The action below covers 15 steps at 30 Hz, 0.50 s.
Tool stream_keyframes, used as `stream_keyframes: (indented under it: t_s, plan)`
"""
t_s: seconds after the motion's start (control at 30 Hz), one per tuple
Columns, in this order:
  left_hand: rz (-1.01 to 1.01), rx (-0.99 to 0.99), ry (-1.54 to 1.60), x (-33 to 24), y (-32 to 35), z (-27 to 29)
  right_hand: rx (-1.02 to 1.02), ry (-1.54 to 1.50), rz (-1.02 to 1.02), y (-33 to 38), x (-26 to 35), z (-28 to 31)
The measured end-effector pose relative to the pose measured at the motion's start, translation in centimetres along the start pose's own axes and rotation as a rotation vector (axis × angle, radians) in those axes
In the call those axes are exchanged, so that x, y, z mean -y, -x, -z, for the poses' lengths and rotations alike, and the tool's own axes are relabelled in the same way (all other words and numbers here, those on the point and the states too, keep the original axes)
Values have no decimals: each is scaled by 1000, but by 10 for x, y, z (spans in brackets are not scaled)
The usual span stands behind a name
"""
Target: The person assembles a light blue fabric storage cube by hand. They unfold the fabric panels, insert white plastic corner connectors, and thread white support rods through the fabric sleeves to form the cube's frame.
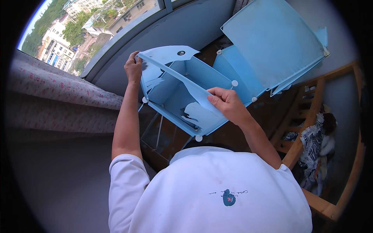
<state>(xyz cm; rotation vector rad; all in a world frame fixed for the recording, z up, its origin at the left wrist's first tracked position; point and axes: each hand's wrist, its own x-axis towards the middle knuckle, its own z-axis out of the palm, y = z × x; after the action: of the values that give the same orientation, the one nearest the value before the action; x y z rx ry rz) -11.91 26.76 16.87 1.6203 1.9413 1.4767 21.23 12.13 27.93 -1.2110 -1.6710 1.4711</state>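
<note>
You are holding a light blue panel cube [182, 93], one cell of a snap-together storage shelf, tipped up in front of your chest with its open side toward you. Your left hand [133, 68] is closed on the far upper corner, where a thin panel [165, 54] with a dark round hole juts out. Your right hand [227, 103] pinches the near edge of the slanted sheet that crosses the opening, thumb on top and fingers curled under.

The sheets look thin, light and bendy, more like plastic board than anything rigid, so expect the cube to twist if you pull on one side only. The edges look smooth and probably slippery. The firmest places to grip are likely the white round corner connectors [234, 83] and the rods beside them; the sheet centres would buckle.

A second blue cube [272, 42] sits just behind, joined at the corner, and a wooden rack [299, 116] stands at your right.
</note>
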Motion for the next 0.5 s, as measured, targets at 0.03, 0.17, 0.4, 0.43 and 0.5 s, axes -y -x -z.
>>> stream_keyframes:
  t_s: [0.03, 0.17, 0.4, 0.43, 0.5]
  plan:
    - [-2, 1, 47, 3, 1, 2, 1, -1, 1, -1, 0, 1]
    - [81, 87, 46, -23, 15, 8, -18, -18, -27, 1, 1, 7]
    - [89, 18, 280, 27, 28, -5, 5, -16, -21, 1, 4, 1]
    - [126, 44, 173, 29, 27, -4, 4, -13, -22, 1, 5, 1]
    - [199, 100, -40, 27, 24, -2, 5, 18, -15, 4, 7, -1]
